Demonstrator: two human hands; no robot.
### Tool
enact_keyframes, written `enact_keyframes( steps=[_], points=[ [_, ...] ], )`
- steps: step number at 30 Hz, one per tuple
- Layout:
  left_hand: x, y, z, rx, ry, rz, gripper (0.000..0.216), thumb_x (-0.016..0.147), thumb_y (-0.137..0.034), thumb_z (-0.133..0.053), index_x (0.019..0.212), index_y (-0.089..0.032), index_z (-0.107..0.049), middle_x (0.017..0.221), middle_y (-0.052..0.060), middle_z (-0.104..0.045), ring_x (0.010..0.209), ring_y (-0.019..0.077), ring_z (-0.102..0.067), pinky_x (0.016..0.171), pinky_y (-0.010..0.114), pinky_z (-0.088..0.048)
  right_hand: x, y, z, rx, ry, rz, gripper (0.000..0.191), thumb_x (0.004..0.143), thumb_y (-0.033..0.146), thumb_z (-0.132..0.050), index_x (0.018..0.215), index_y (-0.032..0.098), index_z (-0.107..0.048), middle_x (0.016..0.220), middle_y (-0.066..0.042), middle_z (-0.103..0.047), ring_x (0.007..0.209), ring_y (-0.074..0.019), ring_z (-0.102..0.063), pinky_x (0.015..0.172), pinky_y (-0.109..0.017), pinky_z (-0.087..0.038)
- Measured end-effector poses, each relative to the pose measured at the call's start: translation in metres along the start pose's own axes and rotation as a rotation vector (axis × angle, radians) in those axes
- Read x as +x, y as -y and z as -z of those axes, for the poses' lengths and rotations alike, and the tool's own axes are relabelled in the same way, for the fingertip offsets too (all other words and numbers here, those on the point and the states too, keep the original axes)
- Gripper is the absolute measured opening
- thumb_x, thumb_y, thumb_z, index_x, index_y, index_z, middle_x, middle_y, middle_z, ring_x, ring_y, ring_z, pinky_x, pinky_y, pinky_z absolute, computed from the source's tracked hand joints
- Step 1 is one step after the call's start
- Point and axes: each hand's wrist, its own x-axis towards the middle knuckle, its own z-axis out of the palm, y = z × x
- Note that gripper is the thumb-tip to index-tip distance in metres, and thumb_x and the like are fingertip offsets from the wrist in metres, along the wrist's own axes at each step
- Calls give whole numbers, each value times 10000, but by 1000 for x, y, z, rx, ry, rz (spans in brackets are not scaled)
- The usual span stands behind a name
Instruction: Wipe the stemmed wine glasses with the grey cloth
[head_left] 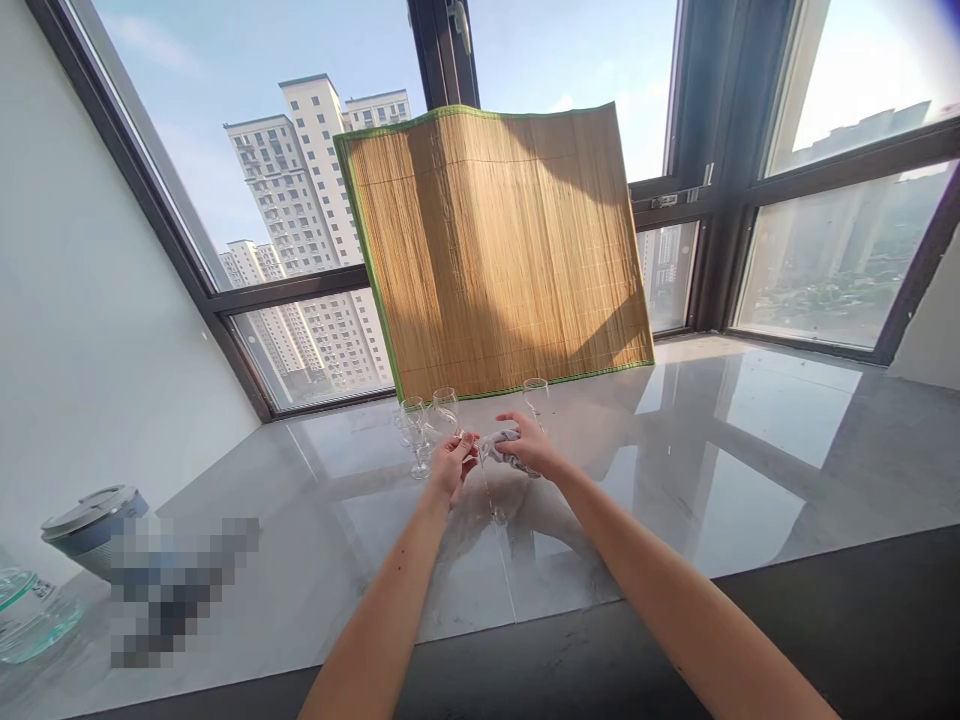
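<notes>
My left hand (454,466) is closed, its fingers pinching a clear stemmed glass by what looks like its foot or stem. Just to its right, my right hand (529,445) grips a white-and-grey cloth (504,442), with the index finger stretched out. The cloth lies against the bowl end of the glass; whether it reaches inside cannot be made out. Left of my left hand, a stemmed glass (413,425) stands on the sill, with another clear glass (445,404) close behind it. A further clear glass (536,395) stands behind my right hand.
A bamboo mat (495,240) with green edging leans against the window behind the glasses. At the left are a lidded cup (94,515), a clear bottle (34,610) and a blurred-out object (176,590). The shiny grey stone sill (315,590) ends at a front edge near me.
</notes>
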Motion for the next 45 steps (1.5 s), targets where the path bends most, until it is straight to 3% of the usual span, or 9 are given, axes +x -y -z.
enact_keyframes(
  steps=[7, 11, 17, 26, 30, 35, 38, 41, 45],
  points=[
    [7, 4, 6, 235, -144, -94, 475, 664, -593, -731, 803, -140, -698, 690, 24, -600, 649, 118, -543, 630, 253, -434, -11, 17, 5, 174, 146, -105, 629, 591, 240, -741, 1197, 193, -578, 715, 9, -629, 598, -143, -579, 526, -239, -425],
    [10, 9, 8, 349, -197, -97, 433, 694, -576, -689, 725, -145, -663, 609, 7, -564, 580, 119, -496, 588, 260, -394, -9, 21, 13, 352, 45, -107, 659, 602, 332, -761, 1215, 215, -551, 787, -7, -649, 584, -144, -578, 485, -239, -411],
    [10, 21, 3, 728, -51, -240, 311, 742, -425, -658, 568, -182, -575, 536, -16, -525, 526, 119, -440, 564, 257, -290, -2, 18, 17, 349, -189, 33, 627, 577, 350, -789, 1147, 208, -570, 747, 9, -637, 630, -146, -579, 562, -254, -446],
    [8, 26, 2, 799, 37, -236, 273, 750, -382, -654, 579, -180, -589, 537, -30, -514, 533, 112, -416, 577, 246, -258, -6, 24, 14, 413, -138, 45, 650, 584, 372, -787, 1174, 220, -559, 779, 4, -634, 645, -150, -590, 566, -257, -467],
    [11, 31, 2, 731, 48, -188, 143, 704, -276, -682, 803, -173, -694, 627, -5, -626, 593, 134, -528, 617, 247, -346, -10, 29, 21, 515, -60, 48, 673, 634, 387, -750, 1254, 242, -533, 876, -18, -631, 638, -137, -576, 542, -254, -472],
    [11, 28, -3, 583, 21, -142, 488, 654, -156, -708, 1138, -179, -650, 970, 95, -735, 784, 183, -645, 728, 285, -451, -20, 40, 29, 479, 121, 113, 683, 678, 390, -709, 1320, 259, -520, 792, 4, -591, 574, -120, -526, 538, -261, -468],
    [5, 13, -4, 617, -102, -235, 329, 696, -153, -664, 1023, -183, -677, 927, 85, -725, 811, 195, -642, 766, 297, -449, -25, 47, 27, 378, 279, 138, 657, 652, 351, -741, 1274, 245, -557, 739, 22, -577, 587, -121, -526, 561, -252, -456],
    [-4, -8, 0, 706, -369, -388, 119, 795, -202, -558, 864, -200, -654, 811, 53, -661, 790, 195, -599, 783, 303, -419, -27, 46, 18, 160, 488, 114, 598, 647, 291, -740, 1224, 237, -595, 758, 18, -603, 643, -129, -546, 595, -240, -442],
    [-12, -26, 8, 654, -806, -576, 320, 809, -181, -495, 1128, -209, -506, 1071, 86, -551, 1006, 219, -517, 878, 324, -382, -23, 22, -6, -198, 516, 159, 489, 678, 183, -639, 1164, 224, -605, 764, 21, -603, 658, -122, -522, 605, -225, -398]
  ],
)
